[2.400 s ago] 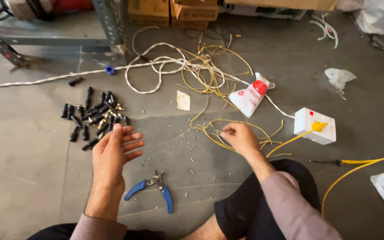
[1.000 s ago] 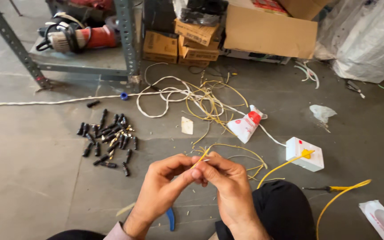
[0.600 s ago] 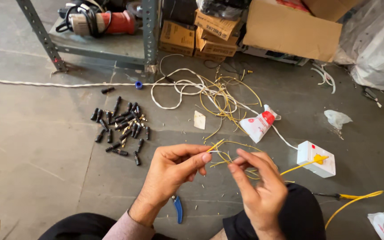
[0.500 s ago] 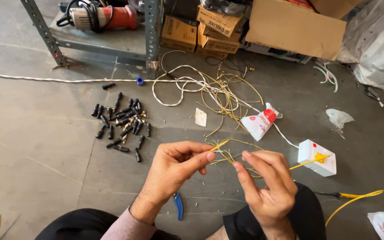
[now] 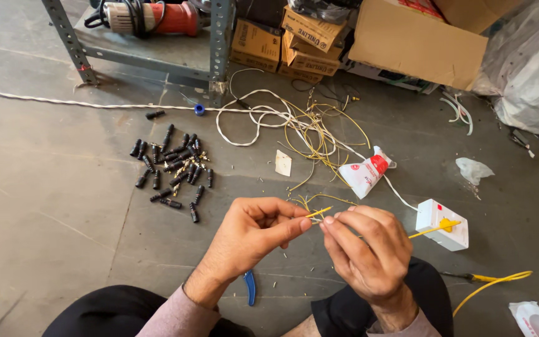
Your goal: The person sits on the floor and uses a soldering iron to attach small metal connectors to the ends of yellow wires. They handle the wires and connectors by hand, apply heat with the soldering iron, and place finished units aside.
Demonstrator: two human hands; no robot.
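My left hand and my right hand meet over the concrete floor, both pinching the end of a thin yellow wire. The left thumb and forefinger hold the insulated part; the right fingertips grip its bare tip. The wire runs on behind my right hand toward a white box with a yellow knob. Blue-handled pliers lie on the floor under my left wrist. A pile of several small black connectors lies to the left.
A tangle of white and yellow wires lies ahead, with a white-and-red bag beside it. Metal shelving, cardboard boxes and a red power tool stand behind. A yellow-handled screwdriver lies at right.
My hands rose from the floor, came together on the yellow wire and now work its tip. The view has tilted nearer to the shelving.
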